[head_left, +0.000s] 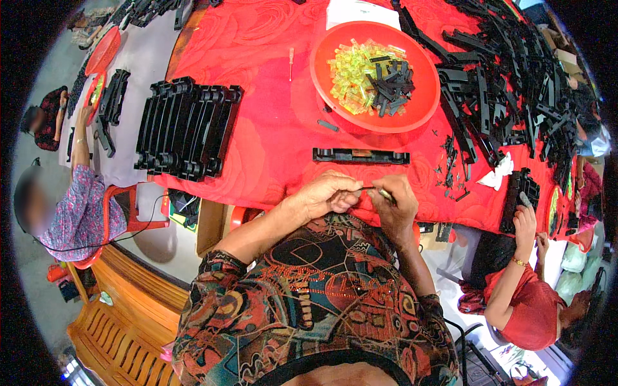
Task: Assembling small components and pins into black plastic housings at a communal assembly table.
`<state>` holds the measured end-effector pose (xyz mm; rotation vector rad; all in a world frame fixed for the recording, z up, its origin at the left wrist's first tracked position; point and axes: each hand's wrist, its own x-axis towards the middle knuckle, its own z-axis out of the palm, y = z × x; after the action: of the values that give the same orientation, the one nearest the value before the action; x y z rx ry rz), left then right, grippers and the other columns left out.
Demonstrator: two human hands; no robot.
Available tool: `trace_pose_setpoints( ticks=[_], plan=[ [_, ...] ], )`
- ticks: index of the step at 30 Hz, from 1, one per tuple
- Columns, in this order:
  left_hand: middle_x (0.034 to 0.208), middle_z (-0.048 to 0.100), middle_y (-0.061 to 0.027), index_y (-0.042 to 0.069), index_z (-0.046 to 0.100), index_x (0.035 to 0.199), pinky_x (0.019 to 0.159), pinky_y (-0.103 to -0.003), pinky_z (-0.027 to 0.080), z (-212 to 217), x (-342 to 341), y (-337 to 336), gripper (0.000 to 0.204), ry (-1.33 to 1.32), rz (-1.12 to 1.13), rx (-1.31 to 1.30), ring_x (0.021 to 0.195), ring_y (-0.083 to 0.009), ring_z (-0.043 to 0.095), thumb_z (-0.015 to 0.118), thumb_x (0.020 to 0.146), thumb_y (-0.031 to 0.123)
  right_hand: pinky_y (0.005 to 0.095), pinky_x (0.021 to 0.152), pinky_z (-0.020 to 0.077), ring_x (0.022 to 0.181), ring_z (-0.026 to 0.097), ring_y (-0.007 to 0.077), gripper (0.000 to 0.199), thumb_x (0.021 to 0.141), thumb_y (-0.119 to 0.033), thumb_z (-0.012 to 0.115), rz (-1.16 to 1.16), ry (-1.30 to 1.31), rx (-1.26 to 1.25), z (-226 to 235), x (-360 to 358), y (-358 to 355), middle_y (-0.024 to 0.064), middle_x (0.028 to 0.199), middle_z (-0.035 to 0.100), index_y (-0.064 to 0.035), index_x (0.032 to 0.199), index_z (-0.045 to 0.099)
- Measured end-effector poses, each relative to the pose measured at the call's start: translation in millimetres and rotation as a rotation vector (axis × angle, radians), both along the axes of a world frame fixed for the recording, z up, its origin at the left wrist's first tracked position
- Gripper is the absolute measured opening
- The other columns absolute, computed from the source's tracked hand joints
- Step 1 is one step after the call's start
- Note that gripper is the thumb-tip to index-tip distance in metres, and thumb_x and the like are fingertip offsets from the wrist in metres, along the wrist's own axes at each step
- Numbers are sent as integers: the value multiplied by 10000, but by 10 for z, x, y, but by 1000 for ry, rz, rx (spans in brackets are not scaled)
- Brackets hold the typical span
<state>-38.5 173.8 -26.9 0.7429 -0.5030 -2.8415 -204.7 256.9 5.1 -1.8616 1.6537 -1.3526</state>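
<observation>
My left hand (328, 195) and my right hand (396, 204) meet at the near edge of the red-covered table (270, 122). Between them they pinch a thin dark tool or pin (375, 190) with a small pale part at its tip. Both hands have their fingers closed around it. Just beyond them lies a long black plastic strip (360, 156). Farther back stands a red round tray (335, 96) holding several clear yellow pieces (351, 74) and small black clips (389, 80).
A stack of black plastic frames (187, 128) sits at the left of the table. A large heap of black strips (508, 83) fills the right side. One person sits at the left, another at the right with a hand (524, 219) on the table.
</observation>
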Motion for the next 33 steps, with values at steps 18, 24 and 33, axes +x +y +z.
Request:
trace_pose_setpoints(
  ticks=[18, 24, 33],
  plan=[
    [1006, 542, -89, 55, 625, 898, 749, -384, 394, 68, 203, -334, 202, -612, 312, -2246, 951, -273, 488, 674, 711, 115, 347, 504, 365, 556, 460, 181, 276, 756, -219, 691, -412, -48, 480, -221, -26, -530, 65, 591, 488, 5, 666, 555],
    [984, 558, -75, 53, 638, 917, 779, -389, 403, -42, 158, -334, 230, -585, 190, -2154, 921, -262, 501, 682, 695, 94, 424, 574, 427, 634, 583, 315, 276, 750, -275, 682, -458, 43, 536, -193, 17, -568, 138, 688, 584, -21, 706, 583],
    [945, 553, -63, 75, 636, 925, 740, -373, 381, -52, 139, -359, 196, -628, 141, -2205, 879, -245, 490, 648, 736, 125, 448, 587, 439, 663, 594, 337, 222, 765, -246, 678, -509, 137, 431, -268, 111, -556, 136, 723, 593, -52, 740, 572]
  ],
)
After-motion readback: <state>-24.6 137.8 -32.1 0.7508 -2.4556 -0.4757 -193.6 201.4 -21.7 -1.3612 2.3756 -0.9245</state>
